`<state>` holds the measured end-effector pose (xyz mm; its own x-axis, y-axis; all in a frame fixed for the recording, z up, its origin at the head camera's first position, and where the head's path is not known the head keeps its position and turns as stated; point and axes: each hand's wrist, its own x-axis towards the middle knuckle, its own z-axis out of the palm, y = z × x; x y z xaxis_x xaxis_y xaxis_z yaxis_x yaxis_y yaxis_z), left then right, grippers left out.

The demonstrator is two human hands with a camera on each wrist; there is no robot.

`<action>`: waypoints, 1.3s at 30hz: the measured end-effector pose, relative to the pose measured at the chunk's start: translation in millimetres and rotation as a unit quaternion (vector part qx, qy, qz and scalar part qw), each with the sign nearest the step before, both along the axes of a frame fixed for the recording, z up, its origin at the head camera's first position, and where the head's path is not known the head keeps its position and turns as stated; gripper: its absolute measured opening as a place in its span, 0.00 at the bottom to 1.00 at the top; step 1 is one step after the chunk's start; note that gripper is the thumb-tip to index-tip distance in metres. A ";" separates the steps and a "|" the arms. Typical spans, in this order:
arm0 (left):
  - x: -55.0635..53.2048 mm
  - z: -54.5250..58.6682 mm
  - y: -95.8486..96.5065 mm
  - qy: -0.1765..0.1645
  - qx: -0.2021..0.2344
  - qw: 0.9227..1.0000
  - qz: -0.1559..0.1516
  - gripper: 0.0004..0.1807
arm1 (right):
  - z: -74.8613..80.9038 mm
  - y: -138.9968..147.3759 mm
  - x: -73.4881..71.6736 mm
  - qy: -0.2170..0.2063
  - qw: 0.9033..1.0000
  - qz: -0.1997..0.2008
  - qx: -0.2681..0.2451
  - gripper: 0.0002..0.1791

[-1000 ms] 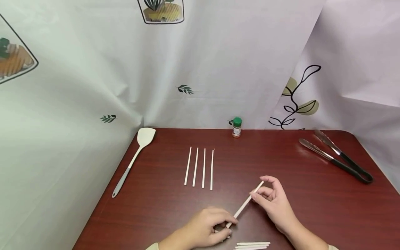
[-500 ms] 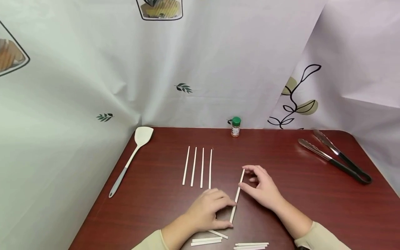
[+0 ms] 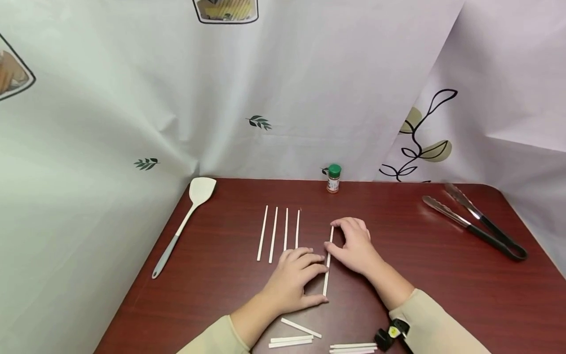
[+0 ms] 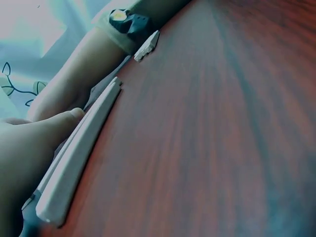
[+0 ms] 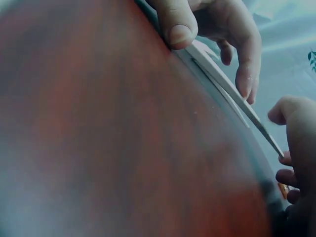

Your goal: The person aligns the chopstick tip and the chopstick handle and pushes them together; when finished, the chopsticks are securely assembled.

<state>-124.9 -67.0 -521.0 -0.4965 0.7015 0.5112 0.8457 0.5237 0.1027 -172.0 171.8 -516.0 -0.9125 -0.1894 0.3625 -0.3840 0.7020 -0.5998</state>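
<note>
A thin white stick stands nearly upright in the head view, low over the table and held by both hands. My left hand has its thumb at the near end and a fingertip partway up the same stick. At the far end, my right hand holds it between index finger and thumb. To the left lies a row of several like sticks, evenly spaced and roughly parallel; the left hand covers the near ends of two. The right wrist view shows fingers of both hands along the held stick.
Near the front edge lie one slanted stick, a pair of sticks and a small bunch of sticks. A white spatula lies left, metal tongs right. A green-capped spice jar stands at the back by the curtain.
Both hands have carried the stick away from the front edge and leftward, turning it from a slant to nearly parallel with the row. The loose sticks under the left hand have come into view.
</note>
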 end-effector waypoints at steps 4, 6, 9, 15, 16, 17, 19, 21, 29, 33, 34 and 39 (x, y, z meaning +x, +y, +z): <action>-1.2 -1.4 -0.4 -0.025 0.009 1.000 0.009 0.29 | 1.7 -7.3 -11.9 -0.011 1.000 0.006 0.029 0.23; -0.6 -2.4 -0.7 -0.032 0.009 0.999 0.011 0.26 | 1.3 -8.7 -14.0 -0.017 0.999 0.009 0.046 0.23; 1.1 -3.8 -1.7 -0.043 0.007 0.999 0.017 0.24 | 0.2 -9.2 -13.3 -0.020 0.998 0.012 0.050 0.27; 3.9 -4.3 -4.0 -0.038 0.001 0.998 0.043 0.22 | -4.0 -8.1 -9.8 0.016 1.000 -0.002 0.007 0.23; 4.0 -4.2 -4.0 -0.030 0.001 0.998 0.049 0.22 | -4.6 -7.8 -9.3 0.023 1.000 0.000 0.008 0.21; 4.0 -3.9 -4.0 -0.025 0.000 0.998 0.054 0.21 | -5.1 -7.5 -9.0 0.029 0.999 0.002 0.013 0.19; 3.6 -3.1 -3.5 -0.019 0.003 0.998 0.062 0.21 | -5.6 -6.6 -8.1 0.036 0.999 0.010 0.026 0.18; 2.9 -2.6 -2.8 -0.019 0.009 0.998 0.067 0.20 | -4.9 -6.2 -7.3 0.033 0.998 0.016 0.047 0.21; 3.1 -3.6 -2.1 -0.013 0.028 0.997 0.067 0.13 | -0.5 -15.3 4.7 -0.027 0.982 0.036 0.183 0.38; 2.6 -3.6 -1.4 0.006 0.032 0.998 0.045 0.08 | 1.3 -20.3 9.2 -0.042 0.978 0.034 0.201 0.35; 2.3 -3.3 -1.2 0.012 0.031 0.999 0.038 0.07 | 2.0 -20.9 9.6 -0.043 0.979 0.032 0.196 0.34; 0.9 -1.3 -0.6 0.033 0.025 0.999 0.026 0.07 | 0.3 -20.6 7.1 -0.045 0.981 0.034 0.186 0.38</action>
<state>-123.9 -67.7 -522.3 -0.4961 0.6488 0.5770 0.8230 0.5631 0.0745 -164.8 151.2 -515.7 -0.9184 -0.3553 0.1744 -0.3948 0.8532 -0.3408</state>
